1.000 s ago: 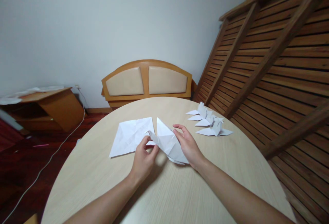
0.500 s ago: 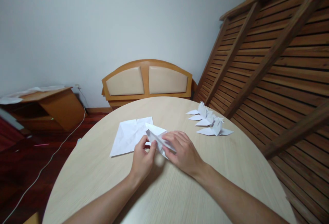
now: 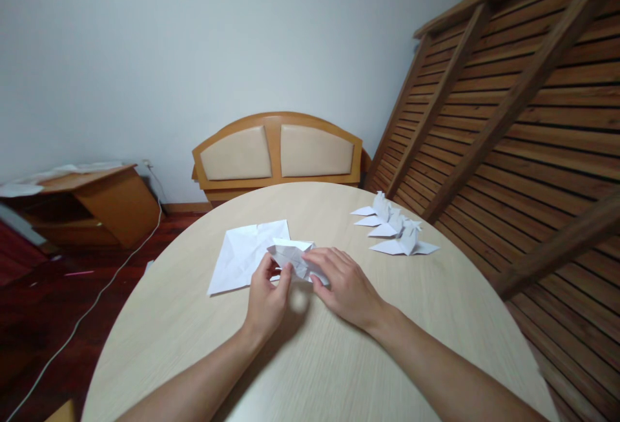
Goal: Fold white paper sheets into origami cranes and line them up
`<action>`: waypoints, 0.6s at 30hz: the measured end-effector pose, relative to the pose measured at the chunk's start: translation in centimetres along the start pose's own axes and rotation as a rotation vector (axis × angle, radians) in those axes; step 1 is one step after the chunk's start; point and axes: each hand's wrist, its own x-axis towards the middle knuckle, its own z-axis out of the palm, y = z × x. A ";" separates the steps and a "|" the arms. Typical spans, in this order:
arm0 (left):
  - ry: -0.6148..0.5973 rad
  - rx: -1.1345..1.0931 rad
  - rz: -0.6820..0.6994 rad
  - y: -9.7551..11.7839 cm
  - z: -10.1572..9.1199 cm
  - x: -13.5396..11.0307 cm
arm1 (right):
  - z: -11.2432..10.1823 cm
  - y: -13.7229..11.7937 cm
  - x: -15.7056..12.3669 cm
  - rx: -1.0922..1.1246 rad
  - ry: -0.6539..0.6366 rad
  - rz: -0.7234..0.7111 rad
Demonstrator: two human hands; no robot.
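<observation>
A partly folded white paper (image 3: 292, 256) lies on the round light-wood table (image 3: 314, 351) in front of me. My left hand (image 3: 266, 296) pinches the paper's near left end between thumb and fingers. My right hand (image 3: 343, 286) lies over its right side, fingers pressed down on the folded layers. A creased, unfolded white sheet (image 3: 245, 254) lies flat on the table just left of the hands, partly under the folded paper.
Three finished folded paper figures (image 3: 394, 231) stand in a row at the table's far right. A wooden headboard with beige panels (image 3: 276, 154) leans behind the table. Slatted wooden frames (image 3: 523, 125) lean on the right. A low wooden cabinet (image 3: 92, 205) and a white cable are at left.
The paper stood open and raised between both hands; my right hand has folded it down flat and now presses on it. My left hand kept its pinch on the left end.
</observation>
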 end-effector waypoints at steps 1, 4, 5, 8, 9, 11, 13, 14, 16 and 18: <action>0.004 0.001 0.001 0.0 0.0 0.0 | 0.0 0.1 0.0 -0.013 0.002 -0.001; -0.011 -0.019 -0.017 -0.1 0.0 0.0 | 0.0 0.3 0.0 -0.058 0.012 -0.011; -0.017 -0.028 -0.024 -0.1 0.0 0.0 | 0.0 0.4 0.0 -0.068 0.015 -0.013; -0.026 -0.047 -0.037 0.0 0.0 -0.1 | -0.2 0.7 -0.1 -0.062 0.018 -0.010; -0.030 -0.046 -0.038 0.0 0.0 -0.1 | -0.3 0.8 -0.2 -0.049 0.018 -0.002; -0.038 -0.040 -0.034 0.0 0.0 -0.1 | -0.4 0.9 -0.2 -0.003 0.027 0.035; -0.040 -0.041 -0.032 -0.1 0.0 -0.1 | -0.5 1.0 -0.2 0.073 0.055 0.070; -0.037 -0.047 -0.033 -0.2 0.1 -0.1 | -0.5 1.0 -0.2 0.116 0.069 0.081; -0.025 -0.066 -0.039 -0.2 0.1 -0.1 | -0.6 0.9 -0.1 0.191 0.100 0.097; -0.016 -0.086 -0.047 -0.1 0.1 -0.1 | -0.7 0.6 0.1 0.229 0.117 0.117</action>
